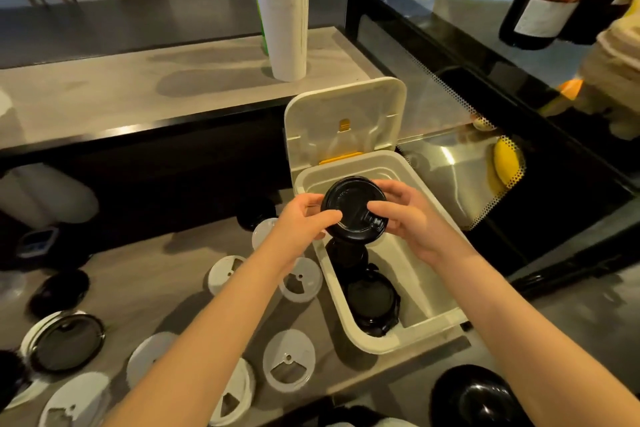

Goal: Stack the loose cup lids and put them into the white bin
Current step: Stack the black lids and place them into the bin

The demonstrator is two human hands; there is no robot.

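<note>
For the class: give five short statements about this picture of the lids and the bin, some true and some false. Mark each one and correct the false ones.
1. The left hand and right hand hold a black lid above the white bin. True.
2. The bin's cover is shut. False: it stands open.
3. Black lids in the bin already lie there. True.
4. Every lid on the counter is black. False: white lids lie there too.
5. The tall cup stack stands inside the bin. False: it stands on the raised ledge behind.
</note>
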